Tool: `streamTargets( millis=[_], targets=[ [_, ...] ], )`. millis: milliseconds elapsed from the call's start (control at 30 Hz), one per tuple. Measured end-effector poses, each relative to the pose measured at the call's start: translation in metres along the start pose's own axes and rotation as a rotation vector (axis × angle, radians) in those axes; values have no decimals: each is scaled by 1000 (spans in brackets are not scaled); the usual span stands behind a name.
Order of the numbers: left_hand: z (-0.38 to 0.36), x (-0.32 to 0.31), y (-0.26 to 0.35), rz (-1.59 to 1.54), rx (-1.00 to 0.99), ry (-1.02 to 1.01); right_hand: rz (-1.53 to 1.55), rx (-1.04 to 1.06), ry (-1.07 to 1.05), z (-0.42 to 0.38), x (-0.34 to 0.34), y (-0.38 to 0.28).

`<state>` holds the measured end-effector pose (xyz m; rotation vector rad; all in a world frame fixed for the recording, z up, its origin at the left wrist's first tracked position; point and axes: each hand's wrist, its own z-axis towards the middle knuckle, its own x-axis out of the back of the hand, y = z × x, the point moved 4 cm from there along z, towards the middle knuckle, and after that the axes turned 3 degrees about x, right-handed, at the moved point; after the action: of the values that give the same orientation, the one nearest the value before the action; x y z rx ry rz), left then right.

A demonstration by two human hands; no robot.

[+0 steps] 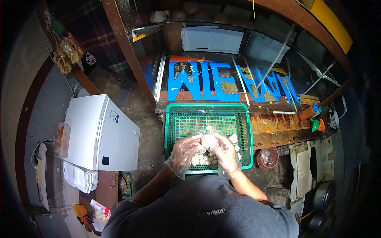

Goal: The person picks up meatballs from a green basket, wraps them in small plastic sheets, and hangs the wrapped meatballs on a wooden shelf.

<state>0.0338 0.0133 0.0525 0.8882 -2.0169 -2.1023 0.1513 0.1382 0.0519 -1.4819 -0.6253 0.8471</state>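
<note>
Both of my hands wear clear plastic gloves and meet above a green plastic basket [249, 139]. A pale round ball [208, 140] is held between the fingers of my left hand [189, 150] and my right hand [225, 152]. Just beyond my fingertips a small pale piece [209, 128] shows. Several pale balls [201, 159] lie in the near part of the basket, below my hands, and another ball [233, 138] sits to the right. My hands partly hide the balls.
Behind the basket stands a glass display case [234, 81] with blue lettering. A white chest freezer [104, 135] and foam boxes [80, 177] are on the left. To the right are a wooden bench [274, 123], a reddish tub [267, 157] and dark pots [324, 195].
</note>
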Motion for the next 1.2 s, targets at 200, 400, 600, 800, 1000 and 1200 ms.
streamTargets(
  millis=[200,400,600,800,1000,1200],
  targets=[
    [1,-4,-3,-23,19,18,349,-162,-44,2,4,20],
    [2,-11,-3,-4,-7,41,424,-249,-128,0,6,7],
    [5,-14,-9,25,-49,37,423,-207,-102,1,14,14],
    [5,-12,-8,2,-39,32,400,-233,-116,3,16,16],
    [5,-18,-2,-69,-37,0,148,-82,-59,2,24,16],
    [8,-13,-24,-76,11,-12,111,-36,-51,-4,22,15]
  ],
)
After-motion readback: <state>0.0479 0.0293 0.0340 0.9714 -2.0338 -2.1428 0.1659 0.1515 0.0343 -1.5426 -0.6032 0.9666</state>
